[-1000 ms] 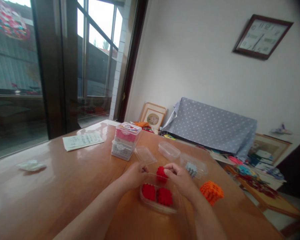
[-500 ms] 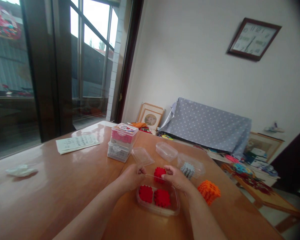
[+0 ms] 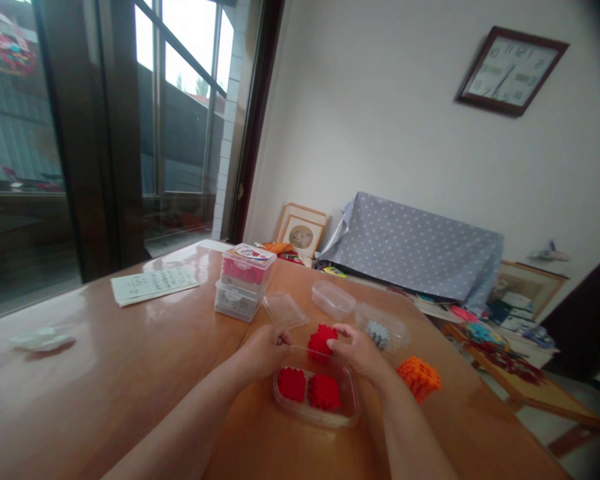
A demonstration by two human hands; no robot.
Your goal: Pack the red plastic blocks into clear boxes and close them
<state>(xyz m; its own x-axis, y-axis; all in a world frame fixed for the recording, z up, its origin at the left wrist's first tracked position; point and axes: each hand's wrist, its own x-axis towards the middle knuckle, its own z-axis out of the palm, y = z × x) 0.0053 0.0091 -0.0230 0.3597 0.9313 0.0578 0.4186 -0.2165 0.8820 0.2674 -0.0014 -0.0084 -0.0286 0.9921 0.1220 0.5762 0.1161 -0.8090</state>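
Observation:
My right hand [image 3: 359,355] pinches a red notched-edge block piece [image 3: 321,341] between thumb and fingers, above the far side of a clear plastic container [image 3: 325,420]. Two stacks of red notched block pieces [image 3: 324,392] lie side by side inside the container. My left hand [image 3: 264,352] is closed at the container's far left corner, its fingers curled on the rim. To the right of my right hand stands a stack of orange notched pieces [image 3: 419,379]. Grey notched pieces [image 3: 378,335] sit in another clear container [image 3: 400,333] beyond it.
Two stacked clear boxes [image 3: 237,300], the upper holding pink pieces, stand behind my left hand. A clear lid [image 3: 285,310] and a clear tub [image 3: 333,300] lie nearby. Written paper sheets [image 3: 155,285] and a crumpled tissue [image 3: 43,339] rest on the left of the wooden table [image 3: 145,360].
My right hand has lifted the red piece slightly, and more of its face shows. The left hand stays at the container's corner.

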